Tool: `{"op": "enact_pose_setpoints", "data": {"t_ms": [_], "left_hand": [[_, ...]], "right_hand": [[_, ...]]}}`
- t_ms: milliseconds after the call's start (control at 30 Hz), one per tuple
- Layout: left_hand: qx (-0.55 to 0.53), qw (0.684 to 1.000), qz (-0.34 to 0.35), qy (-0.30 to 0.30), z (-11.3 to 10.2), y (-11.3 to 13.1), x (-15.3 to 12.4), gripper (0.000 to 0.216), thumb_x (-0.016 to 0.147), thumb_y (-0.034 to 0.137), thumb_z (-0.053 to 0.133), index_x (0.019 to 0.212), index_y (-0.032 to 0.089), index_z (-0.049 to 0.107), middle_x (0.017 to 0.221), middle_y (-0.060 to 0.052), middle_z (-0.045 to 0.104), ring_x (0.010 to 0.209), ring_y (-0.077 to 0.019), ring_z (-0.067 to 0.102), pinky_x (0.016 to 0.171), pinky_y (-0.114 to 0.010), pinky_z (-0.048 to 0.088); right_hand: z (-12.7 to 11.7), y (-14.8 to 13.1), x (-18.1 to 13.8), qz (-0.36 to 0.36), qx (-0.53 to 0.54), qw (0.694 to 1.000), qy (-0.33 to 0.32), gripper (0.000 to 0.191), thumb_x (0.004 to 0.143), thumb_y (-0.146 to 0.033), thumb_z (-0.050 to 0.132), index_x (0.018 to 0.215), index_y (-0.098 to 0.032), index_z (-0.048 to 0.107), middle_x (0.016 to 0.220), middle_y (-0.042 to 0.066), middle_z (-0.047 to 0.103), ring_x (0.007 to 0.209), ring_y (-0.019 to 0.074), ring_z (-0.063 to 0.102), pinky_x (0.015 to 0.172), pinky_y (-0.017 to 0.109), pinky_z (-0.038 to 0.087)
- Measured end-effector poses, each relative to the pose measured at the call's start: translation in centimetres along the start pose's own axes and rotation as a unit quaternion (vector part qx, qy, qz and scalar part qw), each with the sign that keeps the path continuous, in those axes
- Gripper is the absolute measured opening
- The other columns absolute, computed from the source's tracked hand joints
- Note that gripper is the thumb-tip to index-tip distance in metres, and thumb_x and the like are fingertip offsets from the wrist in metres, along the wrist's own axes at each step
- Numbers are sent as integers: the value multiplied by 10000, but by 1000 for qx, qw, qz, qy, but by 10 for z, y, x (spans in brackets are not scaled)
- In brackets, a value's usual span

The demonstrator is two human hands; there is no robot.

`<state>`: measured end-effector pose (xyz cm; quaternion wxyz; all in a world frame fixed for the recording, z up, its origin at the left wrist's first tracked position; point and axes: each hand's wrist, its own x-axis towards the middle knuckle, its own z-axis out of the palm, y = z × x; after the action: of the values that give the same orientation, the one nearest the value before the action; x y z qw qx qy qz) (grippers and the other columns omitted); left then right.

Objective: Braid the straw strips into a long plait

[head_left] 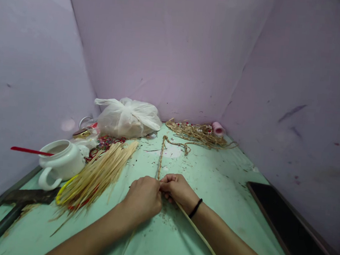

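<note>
My left hand (144, 199) and my right hand (178, 189) meet at the middle of the green table (213, 179), both with fingers pinched closed. Between them they grip the near end of a braided straw cord (160, 158), which runs straight away from me toward the back wall. A loose pale straw strip (198, 234) trails from my right hand back under my right forearm. A black band sits on my right wrist.
A bundle of straw strips (99, 175) lies left of my hands. Beside it stand a white cup (61, 163) with a red stick and a dark tool (15, 205). A white plastic bag (129, 117), tangled cord (197, 134), a pink spool (218, 128) sit behind; a dark slab (284, 222) lies right.
</note>
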<state>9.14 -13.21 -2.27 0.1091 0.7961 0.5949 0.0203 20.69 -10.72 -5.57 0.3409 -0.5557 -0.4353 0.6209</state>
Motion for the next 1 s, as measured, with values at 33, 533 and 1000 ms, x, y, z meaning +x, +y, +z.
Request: {"op": "enact_pose_setpoints", "data": {"t_ms": [33, 533, 1000], "left_hand": [[12, 1000, 5, 2, 1, 2, -1, 271, 707, 212, 373, 765, 190, 636, 738, -97, 619, 671, -208, 567, 577, -280, 356], [-252, 966, -1, 62, -11, -20, 20, 223, 675, 301, 493, 577, 129, 596, 524, -27, 548, 496, -113, 479, 483, -212, 318], [-549, 791, -177, -204, 7, -29, 32, 62, 522, 143, 522, 478, 105, 502, 390, -2, 490, 300, -75, 412, 287, -177, 289]], "right_hand": [[0, 0, 0, -1, -3, 1000, 1, 70, 547, -76, 513, 515, -134, 490, 351, -63, 446, 295, 37, 361, 294, 148, 268], [-7, -2, -1, 14, -15, 998, -62, 84, 589, -113, 519, 512, -117, 553, 307, -72, 368, 280, 21, 255, 311, 171, 168], [-13, 6, 9, -89, -124, 983, -99, 15, 617, -150, 521, 621, -137, 529, 423, -63, 440, 355, 42, 341, 371, 165, 269]]}}
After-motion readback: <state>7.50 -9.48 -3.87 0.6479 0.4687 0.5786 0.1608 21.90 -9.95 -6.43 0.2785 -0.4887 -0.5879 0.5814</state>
